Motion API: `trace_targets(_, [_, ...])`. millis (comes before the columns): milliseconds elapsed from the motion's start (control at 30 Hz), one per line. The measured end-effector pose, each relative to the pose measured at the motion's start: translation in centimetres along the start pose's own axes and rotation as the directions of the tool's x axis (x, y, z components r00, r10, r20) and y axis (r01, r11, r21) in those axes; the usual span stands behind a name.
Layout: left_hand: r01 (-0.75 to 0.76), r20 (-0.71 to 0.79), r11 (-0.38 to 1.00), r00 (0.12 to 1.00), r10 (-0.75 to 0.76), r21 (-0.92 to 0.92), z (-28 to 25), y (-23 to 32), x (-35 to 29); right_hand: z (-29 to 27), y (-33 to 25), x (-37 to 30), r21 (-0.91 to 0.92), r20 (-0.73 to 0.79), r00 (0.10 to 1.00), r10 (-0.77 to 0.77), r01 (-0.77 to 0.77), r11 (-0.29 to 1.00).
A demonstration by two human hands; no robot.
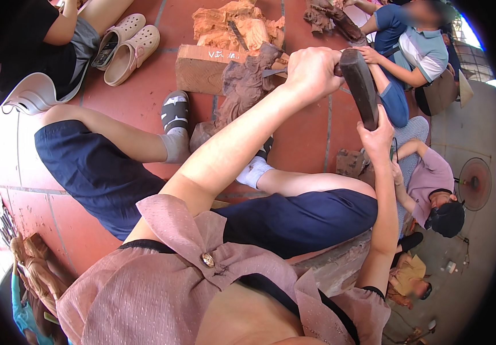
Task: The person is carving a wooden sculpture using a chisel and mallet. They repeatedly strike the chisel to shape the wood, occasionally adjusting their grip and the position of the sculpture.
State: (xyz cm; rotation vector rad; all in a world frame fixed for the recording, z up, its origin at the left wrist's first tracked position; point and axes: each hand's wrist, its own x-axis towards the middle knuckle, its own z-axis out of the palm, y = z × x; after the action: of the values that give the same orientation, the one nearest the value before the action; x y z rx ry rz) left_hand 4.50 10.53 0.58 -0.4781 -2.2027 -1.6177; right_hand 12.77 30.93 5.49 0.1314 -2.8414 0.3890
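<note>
Chiselling appears to be under way on a brown carving (246,86) by the feet (176,115).
A chisel (275,72) is gripped in the closed left hand (311,72), its blade at the wood; a mallet (358,83) is clasped in the right hand (377,136), its upper end just beside the chisel's butt. By appearances, a steady blade and a square, measured tap are called for.
</note>
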Motion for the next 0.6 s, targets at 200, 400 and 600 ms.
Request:
trace_targets(200, [0.058,-0.09,0.997,0.994,-0.062,-0.046,-0.4,-0.5,0.1,0.0,0.7,-0.1,0.122,0.031,0.995,0.095,-0.098,0.988])
trace_targets(400, [0.028,0.065,0.986,0.998,-0.018,-0.161,-0.5,2.2,-3.5,0.0,1.9,0.0,0.165,0.053,0.995,0.08,-0.088,0.982])
trace_targets(600, [0.207,0.354,0.962,0.926,-0.134,-0.176,-1.1,3.1,-6.9,0.0,1.1,0.3,0.246,0.05,0.996,0.074,-0.084,0.966])
